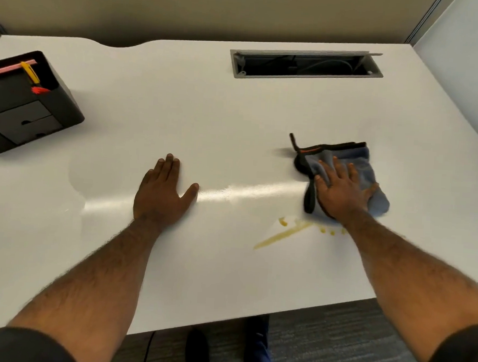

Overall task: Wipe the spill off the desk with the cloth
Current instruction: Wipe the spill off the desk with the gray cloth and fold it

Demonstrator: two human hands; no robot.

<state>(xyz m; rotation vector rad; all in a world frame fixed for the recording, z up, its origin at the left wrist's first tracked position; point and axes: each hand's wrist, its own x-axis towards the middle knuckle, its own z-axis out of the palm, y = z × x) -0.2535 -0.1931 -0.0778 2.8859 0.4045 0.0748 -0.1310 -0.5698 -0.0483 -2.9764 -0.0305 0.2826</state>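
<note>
A blue cloth [359, 165] with a black and orange trim lies on the white desk [235, 124], right of centre. My right hand [340, 191] presses flat on the cloth, fingers spread. Just in front of the cloth a yellowish spill [283, 235] streaks the desk, with a few small drops beside my right wrist. My left hand [163, 193] rests palm down on the bare desk to the left, fingers apart, holding nothing.
A black desk organiser [27, 103] with pens stands at the far left. An open grey cable hatch [306, 64] is set into the desk at the back. Partition walls close the back and right. The desk's front edge runs below my forearms, carpet beyond.
</note>
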